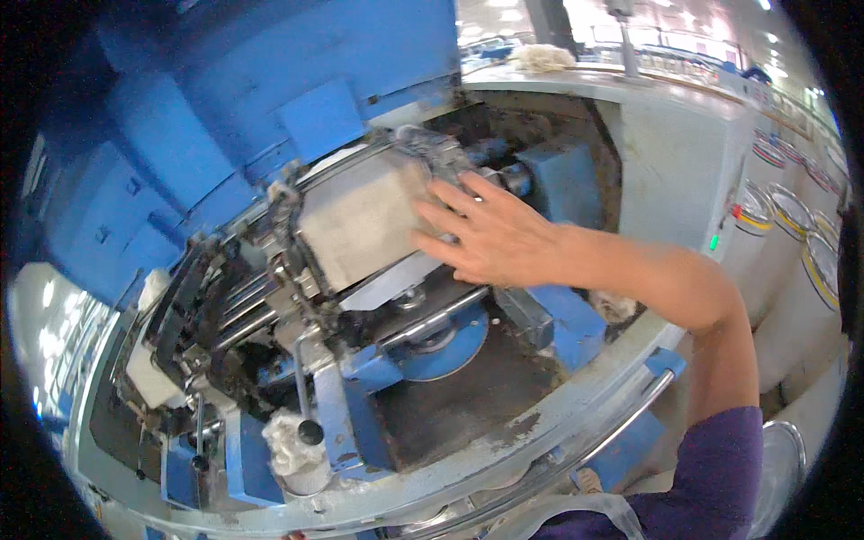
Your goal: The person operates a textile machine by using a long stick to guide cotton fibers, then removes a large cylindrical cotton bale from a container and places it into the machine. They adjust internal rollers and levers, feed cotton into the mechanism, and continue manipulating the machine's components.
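Observation:
My right hand [499, 236] reaches in from the right with its fingers spread, holding nothing that shows. Its fingertips are at the right edge of a beige, flat panel [360, 216] set in a dark metal frame on the machine; whether they press on it or hover just above, I cannot tell. Below the panel a white flat piece [391, 283] sticks out over a metal roller [436, 317]. Under that lies a round blue plate [445, 351]. My left hand does not show.
A blue raised cover [324, 54] stands behind the panel. Levers with black knobs [310, 432] rise at the front left, beside white fluffy fibre [292, 450]. A metal rail [621, 423] runs along the front. Tall round cans [792, 211] stand at the right.

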Motion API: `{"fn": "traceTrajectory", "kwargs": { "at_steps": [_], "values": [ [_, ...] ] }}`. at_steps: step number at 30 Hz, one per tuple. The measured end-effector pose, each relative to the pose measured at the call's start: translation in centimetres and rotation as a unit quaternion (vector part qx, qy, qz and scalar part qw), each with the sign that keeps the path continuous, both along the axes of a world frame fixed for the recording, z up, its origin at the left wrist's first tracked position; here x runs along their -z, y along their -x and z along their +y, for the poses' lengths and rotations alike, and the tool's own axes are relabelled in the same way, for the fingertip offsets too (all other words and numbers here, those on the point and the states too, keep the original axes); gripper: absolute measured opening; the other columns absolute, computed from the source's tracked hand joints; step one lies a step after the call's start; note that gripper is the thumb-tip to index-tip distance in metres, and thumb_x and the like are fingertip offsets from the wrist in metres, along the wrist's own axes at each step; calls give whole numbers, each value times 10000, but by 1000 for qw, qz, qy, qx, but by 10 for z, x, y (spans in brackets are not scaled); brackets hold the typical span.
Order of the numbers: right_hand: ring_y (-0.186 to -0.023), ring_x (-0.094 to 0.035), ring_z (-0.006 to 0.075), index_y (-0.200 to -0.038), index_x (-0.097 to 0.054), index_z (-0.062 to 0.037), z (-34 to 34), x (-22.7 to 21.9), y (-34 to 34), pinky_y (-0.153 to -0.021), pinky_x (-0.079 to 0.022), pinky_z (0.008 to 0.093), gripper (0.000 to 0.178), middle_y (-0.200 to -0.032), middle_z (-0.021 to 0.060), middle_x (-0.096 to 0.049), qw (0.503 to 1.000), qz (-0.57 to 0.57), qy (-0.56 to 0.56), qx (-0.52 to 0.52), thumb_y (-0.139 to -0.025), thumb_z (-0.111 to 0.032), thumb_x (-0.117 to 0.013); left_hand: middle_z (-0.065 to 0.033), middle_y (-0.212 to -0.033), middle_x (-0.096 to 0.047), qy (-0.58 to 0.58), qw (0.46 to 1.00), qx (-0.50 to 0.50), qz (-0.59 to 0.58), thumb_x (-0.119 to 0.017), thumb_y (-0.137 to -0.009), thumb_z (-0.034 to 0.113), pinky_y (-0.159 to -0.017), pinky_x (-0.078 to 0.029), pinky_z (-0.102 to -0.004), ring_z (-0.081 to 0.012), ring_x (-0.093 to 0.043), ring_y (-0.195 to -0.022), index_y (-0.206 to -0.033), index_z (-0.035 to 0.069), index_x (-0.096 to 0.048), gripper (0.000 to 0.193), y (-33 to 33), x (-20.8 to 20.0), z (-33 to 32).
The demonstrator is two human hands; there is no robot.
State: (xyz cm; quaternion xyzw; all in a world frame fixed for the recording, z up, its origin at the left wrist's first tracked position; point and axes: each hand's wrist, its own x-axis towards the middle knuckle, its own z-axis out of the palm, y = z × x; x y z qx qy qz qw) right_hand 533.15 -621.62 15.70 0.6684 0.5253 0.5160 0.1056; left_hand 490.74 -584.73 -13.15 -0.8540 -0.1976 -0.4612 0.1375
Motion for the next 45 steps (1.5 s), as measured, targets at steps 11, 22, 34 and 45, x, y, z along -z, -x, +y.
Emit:
{"fn": "traceTrajectory", "kwargs": {
  "at_steps": [11,22,34,45],
  "values": [
    [-1142,-424,537,-1378,-371,-67,55,-2,-79,-916,-385,580,664,-1370,329,-319,994,-82,75,10,-765,-221,-575,-142,-876,-548,53,950,289,-110,-536,-824,23,-740,-416,-330,-263,-532,-810,-927,-36,-542,119,-204,-293,-51],
    [-1228,-449,329,-1428,-262,-216,53,-109,-95,-886,-475,483,894,-1378,189,-396,985,53,-20,164,-691,-429,-721,-129,-1173,-541,-321,926,192,38,-659,-794,301,-911,-426,-416,-323,-516,-1088,-1189,44,-500,498,-400,-371,-79],
    [-952,-611,268,-1309,-429,-41,32,-141,-186,-781,-498,393,695,-1041,144,-652,784,547,-197,-218,-746,-347,-700,-120,-1209,-533,-250,956,149,42,-652,-798,257,-829,-498,-450,-322,-519,-1114,-1169,78,-490,442,-425,-434,-64],
    [-1050,-540,251,-1172,-560,-2,93,-144,-166,-894,-418,399,419,-1179,152,-562,649,669,-288,-220,-855,-276,-552,-132,-1307,-452,-302,940,158,29,-783,-583,121,-881,-496,-410,-389,-486,-1133,-1291,41,-415,802,-403,-370,-71]
  ]
}}
